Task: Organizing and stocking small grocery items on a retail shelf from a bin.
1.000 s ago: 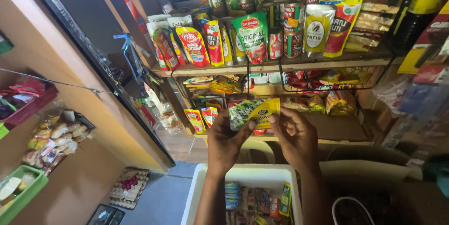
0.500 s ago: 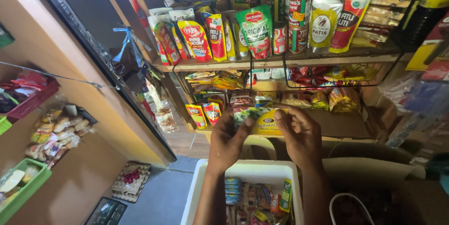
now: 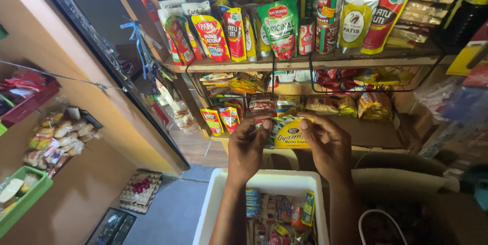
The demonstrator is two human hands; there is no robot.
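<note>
— What changed?
— We've lowered the sachet (image 3: 285, 133); it was higher a second ago.
— Grip?
— Left hand (image 3: 247, 146) and right hand (image 3: 328, 143) pinch its top corners, twelve o'clock of the box (image 3: 218, 194).

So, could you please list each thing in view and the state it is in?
left hand: pinching the sachet's left edge
right hand: pinching its right edge
yellow-green sachet: sealed, held up flat
white tub: open, holding packets
sauce pouches: upright on the top shelf
tins: shut, stacked
</note>
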